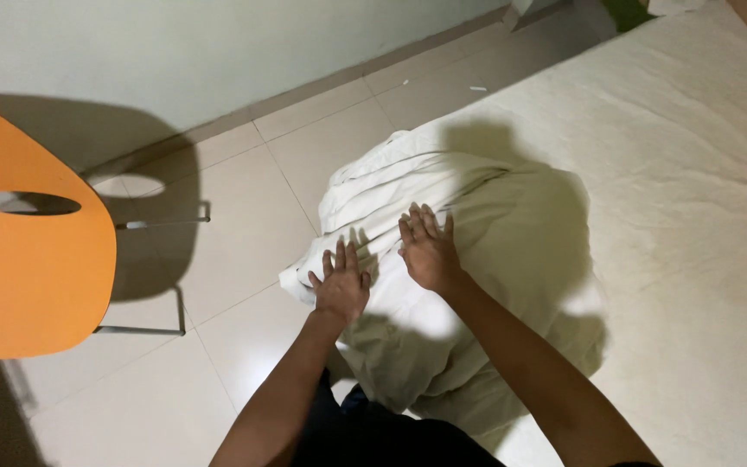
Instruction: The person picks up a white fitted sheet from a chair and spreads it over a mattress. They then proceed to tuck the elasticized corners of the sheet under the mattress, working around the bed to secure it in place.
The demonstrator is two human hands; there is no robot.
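We stood over a pale tiled floor (244, 251) that ran up to a plain light wall (175, 52), with a darker skirting strip along its foot. At the far left sat an orange chair (28, 277), seen from above, its seat pierced by an oval hole and its thin metal legs (144, 330) resting on the tiles; its shadow spread over the wall and floor behind it. Right of the chair, the tiles gave way to the edge of a mattress (693, 173) covered in cream cloth, which filled the right half of the view and ran off to the upper right corner. On that near edge lay a bunched white sheet (494, 233), heaped and creased, part of it spilling over the side toward the floor. Our left hand (341, 285) lay flat on the lower left part of the sheet, palm down, fingers straight and slightly spread, gripping nothing. Just beside it, a little higher and to the right, our right hand (428, 251) pressed flat on the sheet too, fingers extended and close together, thumb out to the side, also clamped on nothing. The two hands were near each other but not touching. Both forearms reached in from the bottom of the view, above dark clothing (365, 432). Our shadow fell across the sheet and the mattress to the right of the hands.
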